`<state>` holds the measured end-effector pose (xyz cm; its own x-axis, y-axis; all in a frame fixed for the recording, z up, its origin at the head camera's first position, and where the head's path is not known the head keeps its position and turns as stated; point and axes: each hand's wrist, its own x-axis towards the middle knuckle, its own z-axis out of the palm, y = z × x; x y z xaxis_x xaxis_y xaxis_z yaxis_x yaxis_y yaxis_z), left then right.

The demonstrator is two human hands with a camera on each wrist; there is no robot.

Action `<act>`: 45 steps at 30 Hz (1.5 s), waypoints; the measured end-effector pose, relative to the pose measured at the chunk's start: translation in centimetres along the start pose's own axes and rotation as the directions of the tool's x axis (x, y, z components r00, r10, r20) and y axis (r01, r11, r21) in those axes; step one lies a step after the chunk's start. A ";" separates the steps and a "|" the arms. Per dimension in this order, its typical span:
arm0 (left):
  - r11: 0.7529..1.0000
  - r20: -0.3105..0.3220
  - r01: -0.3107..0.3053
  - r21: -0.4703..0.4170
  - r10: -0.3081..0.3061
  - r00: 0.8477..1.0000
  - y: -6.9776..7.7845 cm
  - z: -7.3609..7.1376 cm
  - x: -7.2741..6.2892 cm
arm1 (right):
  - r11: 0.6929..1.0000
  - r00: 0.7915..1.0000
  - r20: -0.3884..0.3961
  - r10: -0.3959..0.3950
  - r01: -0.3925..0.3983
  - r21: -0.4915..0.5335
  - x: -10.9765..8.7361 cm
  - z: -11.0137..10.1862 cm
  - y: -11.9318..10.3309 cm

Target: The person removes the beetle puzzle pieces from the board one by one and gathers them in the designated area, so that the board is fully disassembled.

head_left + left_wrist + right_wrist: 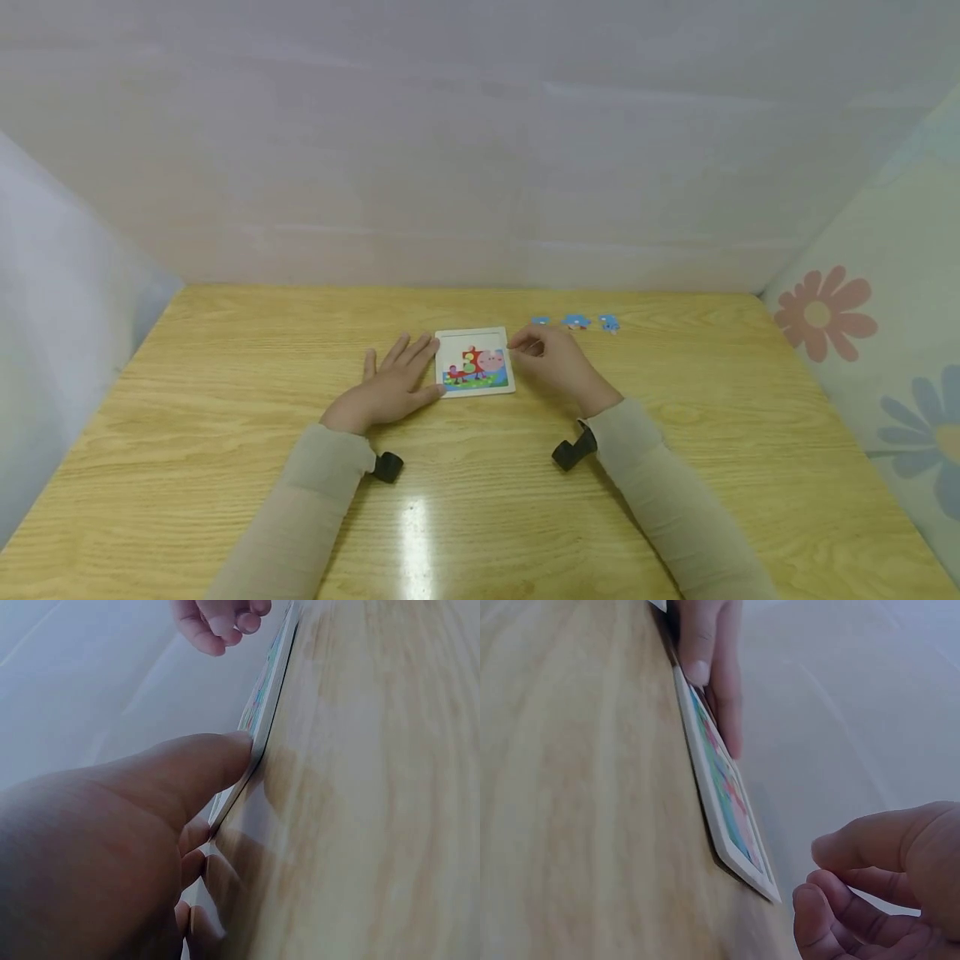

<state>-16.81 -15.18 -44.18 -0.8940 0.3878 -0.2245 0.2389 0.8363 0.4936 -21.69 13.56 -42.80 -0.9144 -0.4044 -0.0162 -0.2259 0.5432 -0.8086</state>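
A small square jigsaw puzzle [475, 380] in a white frame lies flat on the table, with a pink, red and green picture filling its lower part and white base showing above. My left hand [390, 388] is spread flat at its left side, fingertips at the edge. The left thumb [214, 761] rests on the near left corner. At the puzzle's right edge is my right hand [558, 363], its fingers loosely curled and thumb close to the fingertips. No piece shows between the right fingers [814, 911] in the right wrist view.
Several blue puzzle pieces [576, 321] lie in a row on the wooden table [480, 467], beyond the right hand. A pale wall [480, 167] stands behind the table, and a flower-patterned sheet [885, 350] hangs at the right. Each wrist wears a black camera mount [576, 450].
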 end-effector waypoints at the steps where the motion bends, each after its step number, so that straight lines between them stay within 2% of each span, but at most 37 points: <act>1: 1.000 0.001 0.000 -0.001 0.000 1.000 0.0 0.0 0.0 | 1.000 1.000 0.013 0.003 -0.003 0.006 -0.1 0.3 -0.1; 5: 1.000 0.003 0.002 -0.001 -0.002 1.000 0.0 0.0 0.1 | 1.000 0.999 0.049 0.005 -0.005 0.016 -0.2 1.4 -0.6; 13: 1.000 0.016 0.012 -0.004 -0.012 1.000 0.2 0.0 0.0 | 0.997 0.997 0.067 -0.042 0.046 -0.056 0.1 2.9 -1.4; 21: 1.000 0.000 0.008 0.006 -0.008 1.000 0.0 0.0 0.0 | 0.990 0.998 0.060 -0.026 0.034 -0.136 1.1 3.7 -2.3; 29: 1.000 0.007 0.001 0.005 -0.001 1.000 0.1 0.1 0.0 | 0.973 0.997 0.070 0.028 -0.012 -0.229 1.8 4.3 -2.8; 37: 1.000 -0.001 -0.003 0.010 0.003 1.000 0.2 -0.1 0.1 | 0.979 0.995 0.066 0.071 -0.056 -0.197 2.2 4.3 -2.8; 45: 1.000 0.007 0.007 0.010 -0.007 1.000 0.2 -0.4 0.1 | 0.985 0.995 0.073 0.069 -0.056 -0.163 2.6 4.2 -2.6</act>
<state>-17.04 -15.14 -43.80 -0.8930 0.3845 -0.2340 0.2364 0.8431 0.4831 -22.08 7.98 -43.23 -0.9008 -0.4189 -0.1147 -0.2260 0.6776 -0.6998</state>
